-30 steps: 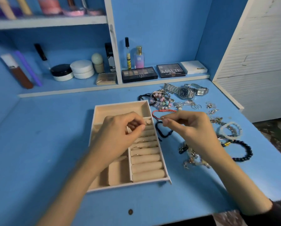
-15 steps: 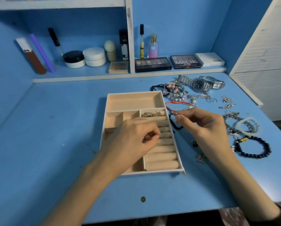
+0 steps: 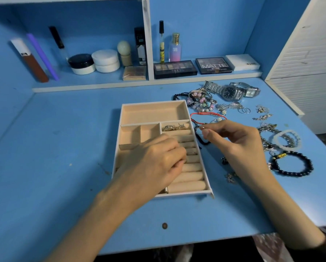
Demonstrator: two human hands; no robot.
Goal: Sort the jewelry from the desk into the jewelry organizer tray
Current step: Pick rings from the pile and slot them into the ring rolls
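The beige jewelry organizer tray (image 3: 154, 112) lies mid-desk, with rings (image 3: 174, 127) in its top roll slot. My left hand (image 3: 156, 163) hovers over the ring rolls and pinches a small ring down between two rolls; my fingers mostly hide it. Just right of the tray's edge, my right hand (image 3: 234, 142) pinches another small silver ring (image 3: 201, 128). Loose jewelry lies to the right: a red cord bracelet (image 3: 205, 115), beaded bracelets (image 3: 200, 100), two watches (image 3: 234, 90), a white bracelet (image 3: 288, 139) and a black bead bracelet (image 3: 292, 164).
Makeup palettes (image 3: 175, 69), jars (image 3: 94, 63), bottles and tubes stand on the low shelf behind the desk. A white louvered cabinet (image 3: 309, 63) bounds the right side. The blue desk's front edge (image 3: 177, 244) runs close below my forearms.
My left hand has moved down the ring rolls toward the tray's middle. My right hand stays beside the tray with its ring. The camera has tilted down.
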